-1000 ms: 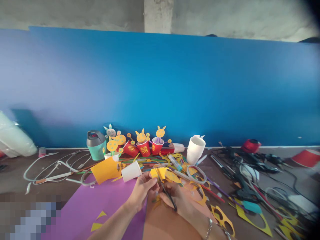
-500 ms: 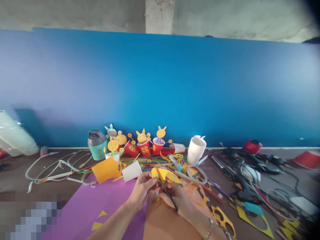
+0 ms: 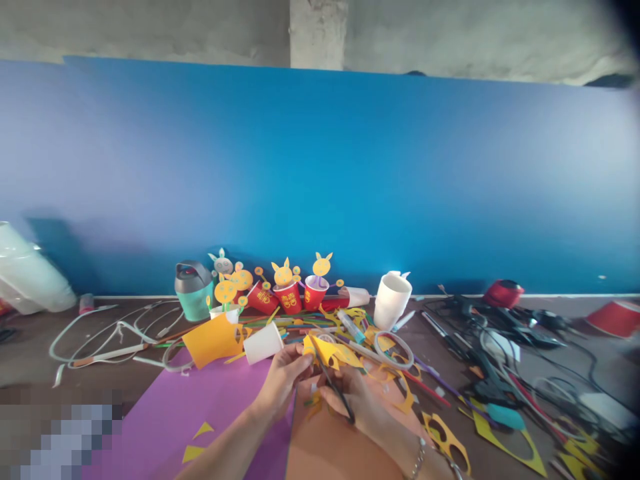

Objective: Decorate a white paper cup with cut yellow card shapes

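Note:
My left hand (image 3: 283,381) pinches the left edge of a piece of yellow paper (image 3: 343,353) between thumb and fingers. In my right hand (image 3: 361,400) is a pair of dark scissors (image 3: 330,381), their blades lying across the paper close to my left fingertips. Part of the handles is hidden by my right fingers. Both hands are over the border between a purple sheet (image 3: 165,413) and an orange-brown sheet (image 3: 320,453). Beside my left hand a white paper cup (image 3: 263,343) lies on its side. Two small yellow scraps (image 3: 194,454) rest on the purple sheet.
Red cups (image 3: 287,299) with paper animal figures stand along the blue wall (image 3: 320,167), near a teal bottle (image 3: 195,300). A white cup (image 3: 393,300) stands behind my right hand. Cut yellow sheets (image 3: 443,440), tape rolls, a glue gun (image 3: 500,390) and cables lie to the right.

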